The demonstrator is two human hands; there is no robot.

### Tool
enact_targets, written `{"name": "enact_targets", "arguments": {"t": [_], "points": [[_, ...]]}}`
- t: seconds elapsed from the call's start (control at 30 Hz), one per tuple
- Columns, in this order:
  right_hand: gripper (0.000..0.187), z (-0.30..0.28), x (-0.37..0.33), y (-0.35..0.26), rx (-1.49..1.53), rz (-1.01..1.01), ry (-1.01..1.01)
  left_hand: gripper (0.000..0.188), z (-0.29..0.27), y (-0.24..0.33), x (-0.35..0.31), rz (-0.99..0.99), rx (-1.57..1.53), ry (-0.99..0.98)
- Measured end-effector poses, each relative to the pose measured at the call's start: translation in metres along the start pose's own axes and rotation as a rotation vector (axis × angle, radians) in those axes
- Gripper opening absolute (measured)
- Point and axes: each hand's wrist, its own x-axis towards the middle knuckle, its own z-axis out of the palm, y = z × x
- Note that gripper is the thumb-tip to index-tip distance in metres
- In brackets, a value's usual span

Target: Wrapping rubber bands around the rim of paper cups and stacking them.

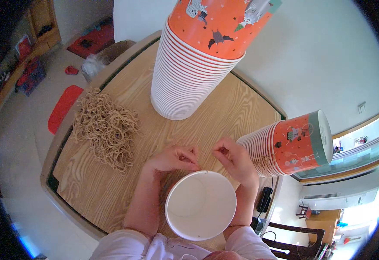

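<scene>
A white paper bucket (201,205) stands close to my body between my forearms, its round mouth facing me and its inside bare. My left hand (175,158) is just beyond the far rim, thumb and fingers pinched together near it. Slightly higher and to the right, my right hand (235,159) is curled in a pinch, apart from the rim. Whatever either hand pinches is too small to make out. A loose heap of tan twine cords (107,130) lies left of my hands.
A tall stack of nested paper buckets (189,73) rises beyond my hands, the top one orange with bat and skeleton pictures. A shorter, similar stack (285,145) stands at the right, with twine at its rims. A red stool (64,108) is beside the wooden table (81,190).
</scene>
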Motion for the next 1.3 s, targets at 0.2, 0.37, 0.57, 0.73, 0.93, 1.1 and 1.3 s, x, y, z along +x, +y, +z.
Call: {"name": "enact_targets", "arguments": {"t": [0.2, 0.37, 0.57, 0.73, 0.93, 1.1, 1.3], "points": [[0.010, 0.004, -0.001, 0.002, -0.211, -0.013, -0.094, 0.015, 0.009, 0.002, 0.009, -0.412, -0.008, 0.172], [0.010, 0.013, 0.000, -0.003, -0.239, 0.011, -0.096, 0.014, -0.003, -0.005, 0.003, -0.096, -0.058, 0.180], [0.010, 0.014, 0.000, -0.011, -0.272, -0.003, -0.057, 0.009, 0.009, 0.000, 0.008, -0.174, -0.308, 0.163], [0.012, 0.014, -0.003, -0.014, -0.265, 0.014, -0.054, 0.011, 0.003, 0.004, 0.005, -0.197, -0.164, 0.130], [0.011, 0.015, -0.007, -0.016, -0.247, 0.045, -0.048, 0.015, 0.001, 0.001, 0.004, -0.206, -0.155, 0.123], [0.010, 0.014, -0.013, -0.013, -0.201, -0.064, 0.009, 0.018, 0.004, 0.012, 0.003, -0.161, -0.357, 0.139], [0.010, 0.018, -0.017, -0.015, -0.160, -0.021, 0.055, 0.016, -0.005, 0.004, -0.003, -0.122, -0.200, 0.000]]}}
